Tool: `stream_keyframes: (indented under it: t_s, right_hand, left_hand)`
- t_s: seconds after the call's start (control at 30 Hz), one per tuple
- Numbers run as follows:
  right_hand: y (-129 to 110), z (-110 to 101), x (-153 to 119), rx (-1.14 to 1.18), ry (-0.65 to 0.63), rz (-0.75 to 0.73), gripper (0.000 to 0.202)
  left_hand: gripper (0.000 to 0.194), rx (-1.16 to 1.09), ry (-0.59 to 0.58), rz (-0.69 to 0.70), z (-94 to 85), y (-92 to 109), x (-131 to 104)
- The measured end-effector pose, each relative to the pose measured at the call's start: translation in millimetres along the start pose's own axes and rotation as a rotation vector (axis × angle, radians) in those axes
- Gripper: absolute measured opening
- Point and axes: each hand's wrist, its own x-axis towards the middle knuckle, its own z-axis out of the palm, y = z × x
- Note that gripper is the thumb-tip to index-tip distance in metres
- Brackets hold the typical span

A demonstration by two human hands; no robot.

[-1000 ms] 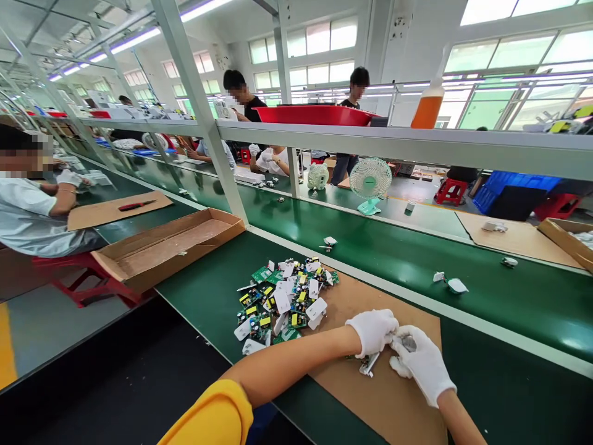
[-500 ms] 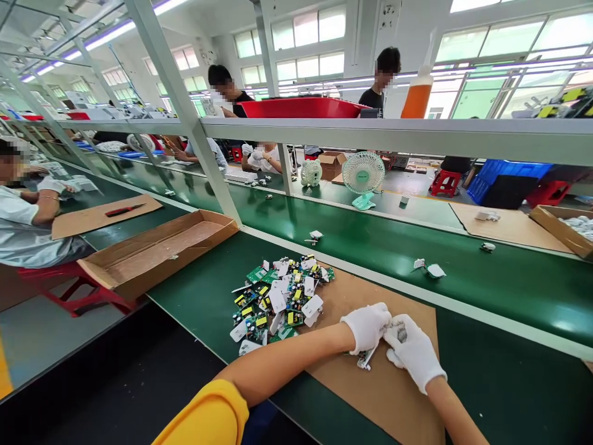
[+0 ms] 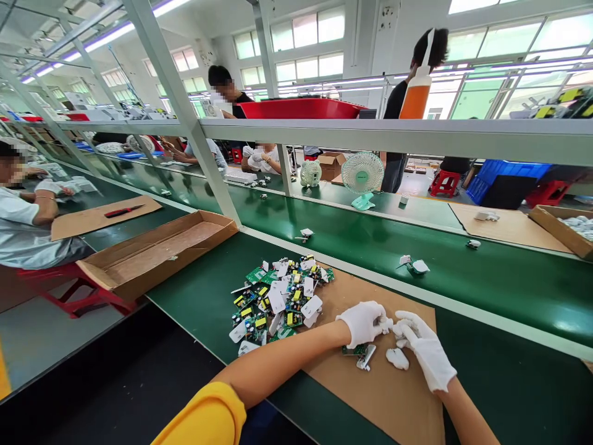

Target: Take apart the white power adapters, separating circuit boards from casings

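Plainly, with both white-gloved hands, left hand (image 3: pixel 364 322) and right hand (image 3: pixel 424 347), fingers pinched on a small white plastic part (image 3: pixel 388 322) at lower centre, a slip could drop it onto the brown cardboard sheet (image 3: pixel 393 395).

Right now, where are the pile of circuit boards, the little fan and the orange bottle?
pile of circuit boards (image 3: pixel 280 298), head view, middle of the heap.
little fan (image 3: pixel 362 173), head view, its round grille.
orange bottle (image 3: pixel 414 99), head view, orange body.

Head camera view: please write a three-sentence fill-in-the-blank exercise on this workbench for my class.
1. Both hands, the left hand and the right hand, wear ____ gloves.
2. The hands work above a sheet of ____ lying on the green bench.
3. The pile of circuit boards lies to the ____ of the hands.

Missing words: white; cardboard; left
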Motion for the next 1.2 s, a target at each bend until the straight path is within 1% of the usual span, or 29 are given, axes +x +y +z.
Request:
stream_keyframes:
  t_s: [0.07, 0.13, 0.17, 0.23, 0.3, 0.37, 0.43, 0.5, 0.57, 0.63, 0.7, 0.73, 0.8, 0.9, 1.0, 1.1, 1.2]
  right_hand:
    - [2.8, 1.8, -0.4, 0.005, -0.02, 0.006, 0.035]
    - [4.0, 4.4, -2.4, -0.005, -0.025, -0.007, 0.031]
    - [3.8, 5.7, -3.7, -0.011, -0.032, -0.011, 0.028]
    - [1.8, 7.8, -5.9, -0.019, -0.067, -0.009, 0.024]
    - [-1.4, 7.9, -6.7, -0.017, -0.112, -0.003, 0.025]
    - [-4.0, 5.1, -5.7, -0.011, -0.129, 0.001, 0.026]
    - [-4.4, -0.4, -2.8, 0.002, -0.116, 0.005, 0.028]
    - [-2.5, -7.3, 1.1, 0.003, -0.072, 0.001, 0.029]
    - [0.2, -13.5, 4.8, -0.032, -0.007, -0.02, 0.03]
    - [1.8, -16.5, 7.2, -0.099, 0.049, -0.044, 0.029]
    - [1.6, -15.3, 7.5, -0.176, 0.075, -0.06, 0.027]
    - [1.1, -13.1, 6.9, -0.213, 0.08, -0.067, 0.026]
    - [-0.2, -6.5, 4.3, -0.281, 0.081, -0.077, 0.025]
    - [-1.4, 5.4, -1.2, -0.36, 0.047, -0.081, 0.02]
    - [-2.5, 12.4, -6.0, -0.387, 0.003, -0.074, 0.013]
    - [-4.8, 8.9, -6.9, -0.35, -0.028, -0.079, 0.017]
    - [-5.5, -1.4, -3.4, -0.29, -0.006, -0.099, 0.02]
  left_hand:
    - [0.034, 0.01, 0.028, 0.012, -1.3, 3.9, -0.6]
    - [0.049, 0.05, 0.081, 0.071, -3.3, 8.2, 0.8]
    - [0.051, 0.075, 0.092, 0.114, -4.3, 10.2, 2.3]
    - [0.043, 0.105, 0.069, 0.202, -5.2, 12.9, 6.5]
    - [0.03, 0.091, 0.011, 0.248, -4.8, 14.2, 10.6]
    - [0.021, 0.056, -0.01, 0.24, -3.7, 14.1, 12.6]
    - [0.017, 0.027, -0.006, 0.198, -3.0, 13.0, 11.9]
    - [0.017, 0.0, -0.003, 0.144, -3.5, 11.1, 9.2]
    - [0.023, -0.02, -0.001, 0.097, -5.1, 9.1, 6.1]
    - [0.036, -0.023, 0.002, 0.065, -6.8, 7.8, 4.3]
    - [0.046, -0.011, -0.007, 0.042, -7.6, 7.8, 4.3]
    - [0.047, -0.005, -0.017, 0.034, -7.6, 8.5, 4.8]
    - [0.042, 0.001, -0.038, 0.029, -6.7, 11.2, 6.5]
    - [0.029, -0.001, -0.046, 0.044, -4.1, 16.8, 8.3]
    - [0.022, -0.033, -0.042, 0.069, -0.6, 19.7, 8.7]
    - [0.024, -0.124, -0.042, 0.079, 2.5, 16.7, 9.4]
    - [0.019, -0.23, -0.018, 0.052, 2.0, 10.4, 10.5]
